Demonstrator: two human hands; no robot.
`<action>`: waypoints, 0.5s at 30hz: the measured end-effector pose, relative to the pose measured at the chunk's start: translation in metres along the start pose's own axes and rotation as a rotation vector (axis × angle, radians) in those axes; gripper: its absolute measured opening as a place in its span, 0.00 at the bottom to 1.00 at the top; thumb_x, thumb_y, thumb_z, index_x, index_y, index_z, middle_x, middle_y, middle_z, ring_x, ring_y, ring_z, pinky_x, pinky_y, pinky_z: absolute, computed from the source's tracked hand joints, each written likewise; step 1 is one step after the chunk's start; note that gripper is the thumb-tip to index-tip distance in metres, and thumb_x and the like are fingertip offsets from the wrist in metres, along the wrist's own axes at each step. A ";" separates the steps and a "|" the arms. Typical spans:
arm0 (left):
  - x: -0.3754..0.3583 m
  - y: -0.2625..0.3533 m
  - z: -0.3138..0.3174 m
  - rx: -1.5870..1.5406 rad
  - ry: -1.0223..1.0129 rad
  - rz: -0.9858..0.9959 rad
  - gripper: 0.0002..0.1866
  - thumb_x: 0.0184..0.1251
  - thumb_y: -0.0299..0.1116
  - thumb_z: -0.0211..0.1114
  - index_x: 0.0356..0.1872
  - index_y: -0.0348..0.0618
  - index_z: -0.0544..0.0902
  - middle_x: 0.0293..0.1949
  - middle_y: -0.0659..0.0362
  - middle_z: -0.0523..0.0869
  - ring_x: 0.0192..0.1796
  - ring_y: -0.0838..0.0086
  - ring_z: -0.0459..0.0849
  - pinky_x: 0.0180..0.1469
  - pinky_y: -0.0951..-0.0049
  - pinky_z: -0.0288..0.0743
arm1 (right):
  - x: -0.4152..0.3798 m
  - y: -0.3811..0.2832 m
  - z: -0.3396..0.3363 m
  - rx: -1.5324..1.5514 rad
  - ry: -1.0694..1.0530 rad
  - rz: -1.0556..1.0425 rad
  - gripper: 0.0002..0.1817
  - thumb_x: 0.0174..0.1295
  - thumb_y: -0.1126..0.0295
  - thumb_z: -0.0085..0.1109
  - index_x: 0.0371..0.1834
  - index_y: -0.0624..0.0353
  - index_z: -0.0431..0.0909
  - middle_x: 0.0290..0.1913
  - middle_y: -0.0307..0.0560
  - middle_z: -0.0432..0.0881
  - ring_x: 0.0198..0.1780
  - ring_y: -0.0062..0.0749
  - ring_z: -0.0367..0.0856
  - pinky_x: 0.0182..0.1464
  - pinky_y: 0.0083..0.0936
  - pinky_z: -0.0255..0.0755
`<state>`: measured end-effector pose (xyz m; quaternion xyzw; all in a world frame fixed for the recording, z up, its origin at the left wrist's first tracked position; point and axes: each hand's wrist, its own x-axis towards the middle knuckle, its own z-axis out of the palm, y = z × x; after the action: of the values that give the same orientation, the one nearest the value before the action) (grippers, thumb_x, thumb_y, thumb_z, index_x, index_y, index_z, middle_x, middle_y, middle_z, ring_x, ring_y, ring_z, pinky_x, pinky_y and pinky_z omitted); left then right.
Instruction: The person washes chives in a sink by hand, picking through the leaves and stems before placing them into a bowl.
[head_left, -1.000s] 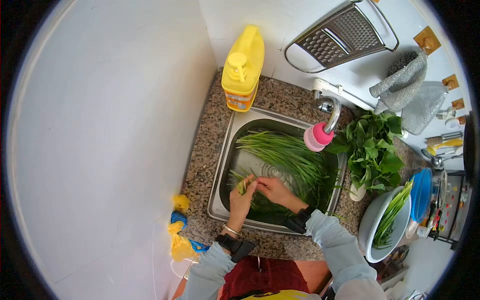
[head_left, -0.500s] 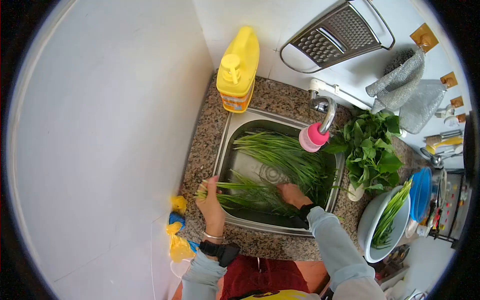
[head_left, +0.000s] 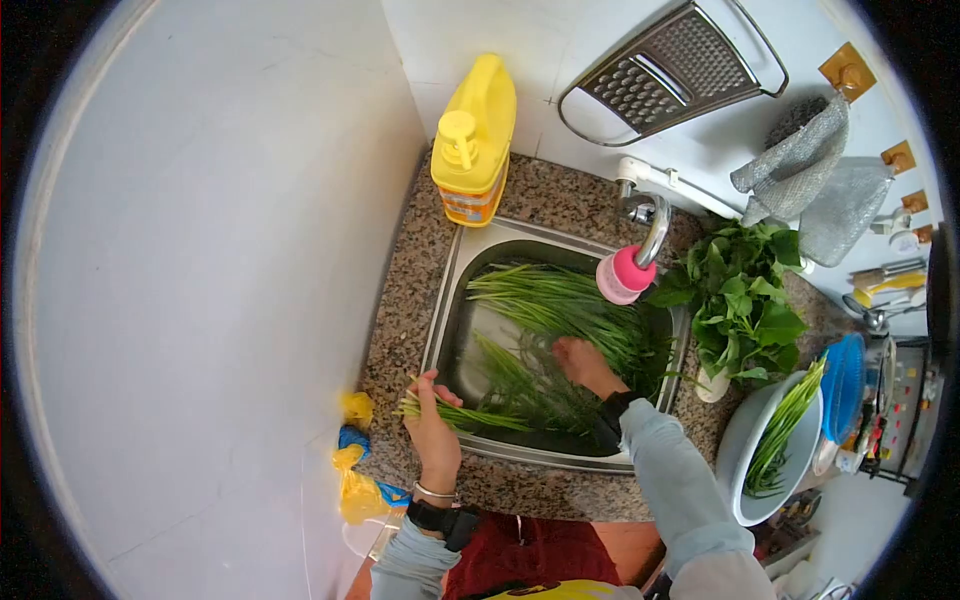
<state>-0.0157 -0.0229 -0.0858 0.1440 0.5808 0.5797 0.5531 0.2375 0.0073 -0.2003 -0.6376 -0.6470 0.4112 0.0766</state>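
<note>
My left hand (head_left: 434, 425) is closed around the pale stem ends of a bunch of garlic chives (head_left: 488, 418) at the sink's near left corner. The bunch's green leaves trail into the water. Out over the middle of the steel sink (head_left: 452, 268), my right hand (head_left: 582, 364) dips into the water among loose leaves; its fingertips are under water and blurred. A larger pile of garlic chives (head_left: 550, 300) floats along the far side, stems to the left. Above the right part of the basin hangs the faucet's pink nozzle (head_left: 626, 275).
A yellow jug (head_left: 475, 150) stands behind the sink's left corner. Leafy greens (head_left: 745, 300) lie on the granite counter to the right, near a pale bowl (head_left: 735, 450) holding more chives. A metal grater (head_left: 675, 75) and grey mesh cloths (head_left: 800, 165) hang on the wall.
My left hand has moved slightly down and right with its bunch, whose leaves now lie lower. My right hand has shifted a little up and left, away from those leaves.
</note>
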 end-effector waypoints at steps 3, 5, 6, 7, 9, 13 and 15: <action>-0.005 -0.005 0.001 0.065 -0.001 -0.016 0.15 0.73 0.41 0.51 0.44 0.38 0.75 0.24 0.64 0.73 0.27 0.79 0.72 0.34 0.77 0.70 | 0.021 0.006 0.029 -0.179 -0.019 0.084 0.13 0.59 0.65 0.52 0.43 0.61 0.76 0.33 0.59 0.81 0.38 0.57 0.79 0.40 0.48 0.72; -0.006 -0.006 0.003 0.090 -0.009 -0.040 0.15 0.73 0.41 0.51 0.44 0.37 0.76 0.24 0.64 0.73 0.28 0.79 0.72 0.34 0.77 0.69 | 0.024 0.005 0.043 -0.169 -0.038 0.121 0.16 0.60 0.62 0.51 0.45 0.61 0.76 0.34 0.60 0.81 0.38 0.57 0.79 0.41 0.48 0.72; -0.006 -0.007 0.003 0.093 -0.007 -0.038 0.15 0.73 0.41 0.51 0.44 0.37 0.76 0.24 0.64 0.73 0.28 0.79 0.72 0.34 0.77 0.69 | 0.024 0.005 0.049 -0.163 -0.060 0.161 0.18 0.61 0.60 0.50 0.47 0.61 0.75 0.36 0.60 0.81 0.39 0.57 0.79 0.42 0.49 0.72; -0.006 -0.008 0.003 0.090 -0.011 -0.035 0.16 0.73 0.41 0.51 0.44 0.37 0.76 0.24 0.64 0.73 0.28 0.79 0.72 0.34 0.77 0.69 | 0.024 0.007 0.054 -0.161 -0.062 0.160 0.18 0.61 0.60 0.50 0.47 0.61 0.75 0.36 0.60 0.81 0.39 0.57 0.79 0.42 0.49 0.72; -0.005 -0.007 0.002 0.086 -0.012 -0.033 0.16 0.73 0.41 0.51 0.44 0.37 0.76 0.24 0.64 0.73 0.28 0.79 0.72 0.34 0.77 0.69 | 0.024 0.006 0.057 0.100 0.045 -0.007 0.21 0.62 0.57 0.51 0.51 0.59 0.76 0.38 0.62 0.81 0.39 0.58 0.79 0.45 0.48 0.72; -0.004 -0.009 0.002 0.061 -0.009 -0.065 0.16 0.73 0.41 0.51 0.44 0.37 0.76 0.24 0.63 0.73 0.28 0.79 0.73 0.35 0.76 0.69 | 0.016 0.022 0.032 0.196 -0.145 0.087 0.22 0.61 0.54 0.53 0.49 0.59 0.78 0.40 0.61 0.81 0.42 0.57 0.79 0.47 0.46 0.72; -0.002 -0.009 0.005 0.055 -0.022 -0.063 0.16 0.73 0.41 0.51 0.43 0.37 0.76 0.24 0.63 0.73 0.28 0.79 0.73 0.35 0.76 0.69 | 0.011 0.022 0.026 -0.139 -0.211 0.167 0.21 0.60 0.54 0.55 0.47 0.59 0.80 0.41 0.58 0.82 0.42 0.55 0.79 0.47 0.44 0.72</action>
<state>-0.0067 -0.0243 -0.0905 0.1472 0.5946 0.5441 0.5733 0.2359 0.0024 -0.2360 -0.6462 -0.6230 0.4351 -0.0710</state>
